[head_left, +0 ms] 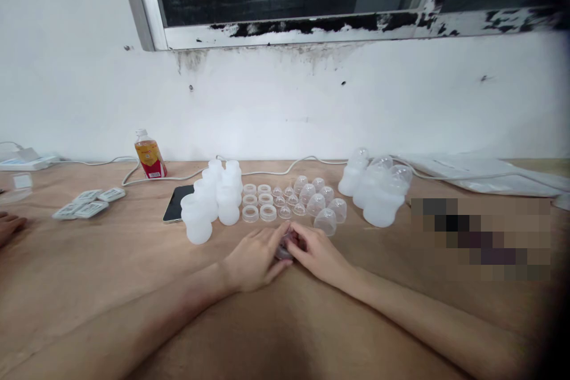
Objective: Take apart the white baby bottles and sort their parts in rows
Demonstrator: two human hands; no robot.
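Note:
Near the middle of the table, my left hand and my right hand meet around a small clear part. Fingers of both hands close on it and hide much of its shape. Just beyond them stand two columns of whitish rings, then small clear nipple-like pieces, and to their right several clear domes. White translucent bottles stand in rows on the left. More bottles with clear domes on top are grouped on the right.
A dark phone lies behind the left bottles. Farther left are a drink bottle and flat white packs. A white cable runs along the back. Another person's hand rests at the left edge; a plastic bag lies right.

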